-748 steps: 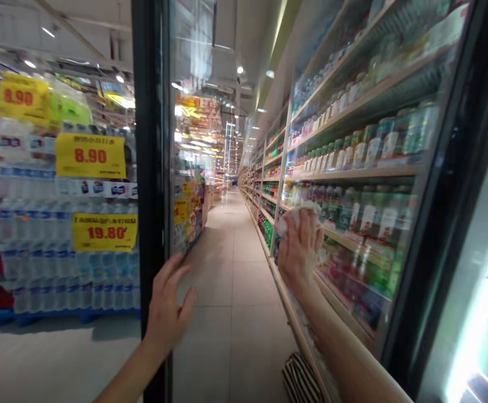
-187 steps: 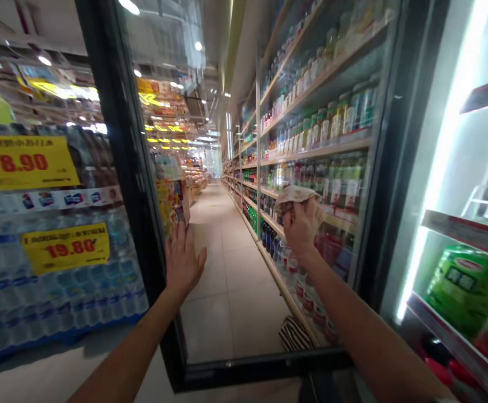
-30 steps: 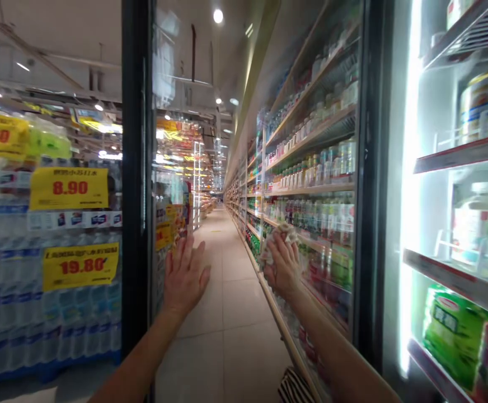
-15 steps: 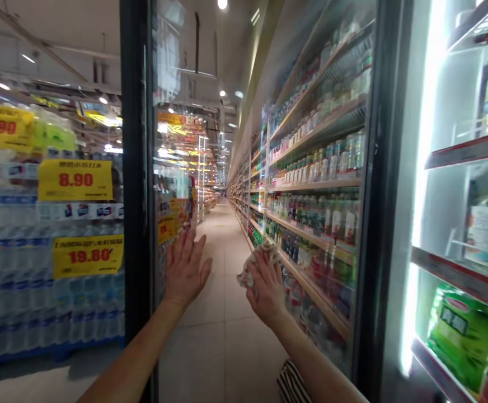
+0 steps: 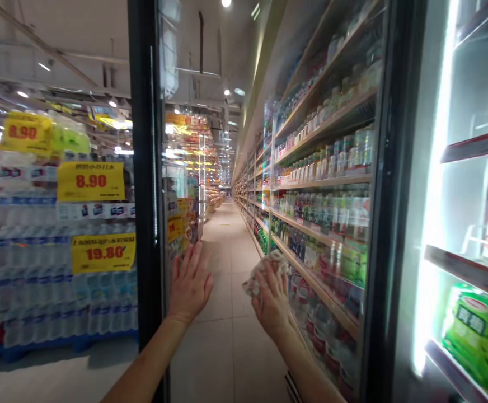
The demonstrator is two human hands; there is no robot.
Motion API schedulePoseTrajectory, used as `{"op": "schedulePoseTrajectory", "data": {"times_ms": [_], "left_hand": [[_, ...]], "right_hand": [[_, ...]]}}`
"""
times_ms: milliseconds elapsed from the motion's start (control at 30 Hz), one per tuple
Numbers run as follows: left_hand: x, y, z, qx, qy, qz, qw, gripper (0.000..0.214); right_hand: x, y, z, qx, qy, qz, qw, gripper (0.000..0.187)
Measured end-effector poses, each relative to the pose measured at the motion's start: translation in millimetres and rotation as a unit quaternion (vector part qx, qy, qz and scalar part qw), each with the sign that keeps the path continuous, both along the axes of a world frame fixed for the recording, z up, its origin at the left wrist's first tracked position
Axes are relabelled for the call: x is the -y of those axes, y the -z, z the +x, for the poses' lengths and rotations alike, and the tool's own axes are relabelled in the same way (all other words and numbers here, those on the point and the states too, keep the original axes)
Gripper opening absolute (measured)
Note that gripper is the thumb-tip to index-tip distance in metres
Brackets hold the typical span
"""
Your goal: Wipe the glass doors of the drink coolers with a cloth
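A tall glass door with a black frame [image 5: 145, 140] stands before me, and the store aisle shows in its glass. Against the lower middle of the pane my left hand [image 5: 190, 288] lies flat with its fingers stretched out, holding nothing. To its right, my right hand [image 5: 273, 305] presses a crumpled, pale patterned cloth [image 5: 250, 285] on the glass. The cloth bunches out around the fingers, and part of it is hidden beneath them.
Lit cooler shelves [image 5: 474, 145] on the right hold a green package [image 5: 477, 330] and blurred bottles. At left stand stacked packs of bottled water [image 5: 29, 280] with yellow price signs [image 5: 90, 181]. Shelves of drinks [image 5: 319, 201] appear in the glass.
The view has turned slightly left, so the scene sits farther right in the picture. My right hand and the cloth are slightly lower; my left hand still lies on the glass.
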State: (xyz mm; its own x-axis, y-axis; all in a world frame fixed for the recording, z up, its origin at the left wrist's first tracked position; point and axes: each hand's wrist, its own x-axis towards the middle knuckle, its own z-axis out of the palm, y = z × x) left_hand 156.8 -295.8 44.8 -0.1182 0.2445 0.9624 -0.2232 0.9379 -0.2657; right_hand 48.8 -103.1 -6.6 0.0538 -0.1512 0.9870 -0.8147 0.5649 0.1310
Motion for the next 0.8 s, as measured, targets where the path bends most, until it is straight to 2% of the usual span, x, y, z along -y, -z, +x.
{"op": "schedulePoseTrajectory", "data": {"times_ms": [100, 167, 233, 300, 367, 400, 433, 567, 633, 700, 800], "left_hand": [[-0.5, 4.4, 2.1, 0.003, 0.003, 0.008, 1.0, 0.064], [-1.6, 8.1, 3.0, 0.003, 0.013, 0.012, 1.0, 0.065], [-2.7, 10.7, 3.0, -0.004, 0.028, 0.014, 1.0, 0.065], [-2.9, 11.7, 2.7, -0.01, 0.037, 0.014, 0.999, 0.065], [-2.0, 11.6, 3.2, -0.011, 0.035, 0.009, 0.999, 0.066], [-1.3, 11.6, 3.8, -0.01, 0.031, 0.006, 0.999, 0.066], [-0.6, 11.9, 4.5, -0.006, 0.027, 0.004, 1.0, 0.067], [-1.4, 20.1, 5.7, 0.011, 0.024, 0.025, 0.999, 0.069], [-5.0, 29.6, 4.6, 0.013, 0.026, 0.047, 0.998, 0.069], [-9.7, 41.4, 3.7, 0.009, 0.029, 0.067, 0.997, 0.069], [-14.1, 58.4, 5.8, 0.01, 0.031, 0.078, 0.996, 0.071]], "right_hand": [[-26.8, -10.0, -24.8, 0.031, 0.045, -0.186, 0.981, 0.05], [-34.4, -18.1, -31.2, 0.041, 0.043, -0.25, 0.966, 0.052], [-26.8, -19.1, -22.9, 0.04, 0.023, -0.204, 0.978, 0.053], [-13.3, -12.2, -8.7, 0.02, -0.002, -0.08, 0.997, 0.054], [-8.4, -3.5, -1.7, 0.0, -0.011, 0.015, 1.0, 0.053], [-12.0, -0.4, -3.6, -0.004, -0.006, 0.024, 1.0, 0.052], [-19.5, 1.3, -9.1, 0.001, 0.005, 0.002, 1.0, 0.051], [-57.7, 0.2, -37.3, 0.066, 0.052, -0.187, 0.979, 0.05], [-57.8, -0.2, -34.2, 0.082, 0.047, -0.208, 0.973, 0.051], [-41.1, 1.9, -16.9, 0.079, 0.027, -0.151, 0.985, 0.052], [-13.6, 7.1, 10.5, 0.044, -0.014, 0.026, 0.999, 0.048]]}}
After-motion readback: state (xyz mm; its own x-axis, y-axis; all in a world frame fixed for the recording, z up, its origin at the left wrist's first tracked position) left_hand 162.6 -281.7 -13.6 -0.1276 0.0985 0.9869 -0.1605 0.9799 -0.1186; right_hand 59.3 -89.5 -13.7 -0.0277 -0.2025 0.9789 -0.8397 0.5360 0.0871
